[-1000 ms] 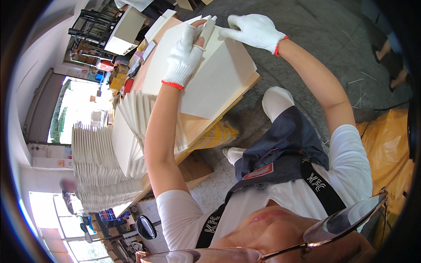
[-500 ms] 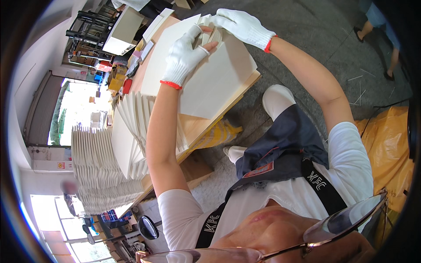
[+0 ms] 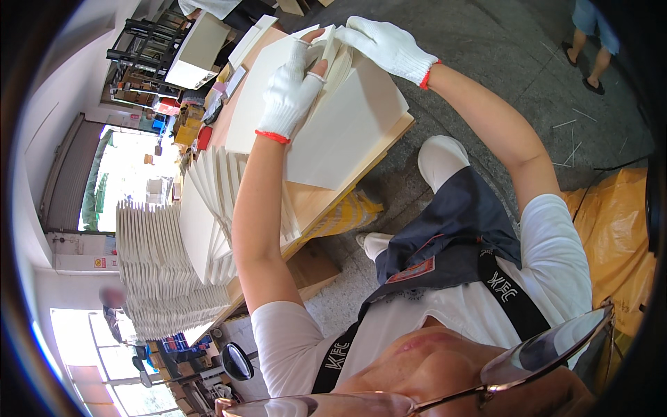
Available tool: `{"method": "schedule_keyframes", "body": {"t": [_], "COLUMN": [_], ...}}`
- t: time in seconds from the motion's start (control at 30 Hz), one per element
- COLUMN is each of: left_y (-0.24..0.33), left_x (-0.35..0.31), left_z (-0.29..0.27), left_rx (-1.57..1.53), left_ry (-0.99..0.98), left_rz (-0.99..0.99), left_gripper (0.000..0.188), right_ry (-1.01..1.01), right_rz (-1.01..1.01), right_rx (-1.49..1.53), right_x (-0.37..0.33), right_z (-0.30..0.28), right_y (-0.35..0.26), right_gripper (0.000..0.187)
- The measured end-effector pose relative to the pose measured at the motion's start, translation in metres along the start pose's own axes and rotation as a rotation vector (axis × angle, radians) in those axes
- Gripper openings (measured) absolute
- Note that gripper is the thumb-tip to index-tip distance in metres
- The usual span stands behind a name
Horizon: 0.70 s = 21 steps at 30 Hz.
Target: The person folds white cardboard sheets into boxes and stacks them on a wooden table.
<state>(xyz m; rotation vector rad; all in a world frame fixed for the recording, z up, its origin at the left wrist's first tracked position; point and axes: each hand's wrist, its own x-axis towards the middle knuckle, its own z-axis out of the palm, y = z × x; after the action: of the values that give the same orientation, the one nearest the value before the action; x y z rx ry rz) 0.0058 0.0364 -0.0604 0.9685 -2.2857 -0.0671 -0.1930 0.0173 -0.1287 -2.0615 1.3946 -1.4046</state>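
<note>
My left hand (image 3: pixel 288 97), in a white glove with bare thumb and index tips, lies over a large white sheet (image 3: pixel 347 118). Its thumb and index finger are apart, beside narrow upright white strips (image 3: pixel 339 71) of a folded cardboard piece. My right hand (image 3: pixel 385 47), gloved too, curls its fingers over the far end of these strips from the right. The strips bow and fan slightly between both hands. How firmly the left fingers touch them is hard to tell, and the right fingertips are partly hidden.
A wooden table (image 3: pixel 323 201) carries the sheets. Fanned white boards (image 3: pixel 208 201) and a tall stack of white pieces (image 3: pixel 149 264) stand to the left. Boxes and tools (image 3: pixel 187 128) lie farther back. Orange sheeting (image 3: pixel 615 236) is at right; a person's legs (image 3: pixel 590 52) show upper right.
My left thumb and index finger have shifted up and left, and the strips beside them show more widely. My right hand stays nearly in place. The person at upper right has moved left.
</note>
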Motion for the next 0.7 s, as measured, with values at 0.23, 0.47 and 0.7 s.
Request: {"method": "schedule_keyframes", "body": {"t": [0.23,0.47,0.7], "left_y": [-0.008,-0.001,-0.001], "left_x": [0.003,0.0,0.002], "left_z": [0.0,0.0,-0.001], "left_rx": [0.058,0.077,0.088], "left_ry": [-0.239,-0.226,-0.248], "left_rz": [-0.117,-0.134,-0.129], "left_gripper": [0.034,0.037,0.037], "right_ry": [0.067,0.029,0.042], "right_rz": [-0.043,-0.025,-0.047], "right_rx": [-0.023,-0.041,-0.026], "right_x": [0.0,0.0,-0.001], "right_z": [0.004,0.003,0.004], "right_y": [0.009,0.008,0.011], "right_gripper": [0.04,0.035,0.039]}}
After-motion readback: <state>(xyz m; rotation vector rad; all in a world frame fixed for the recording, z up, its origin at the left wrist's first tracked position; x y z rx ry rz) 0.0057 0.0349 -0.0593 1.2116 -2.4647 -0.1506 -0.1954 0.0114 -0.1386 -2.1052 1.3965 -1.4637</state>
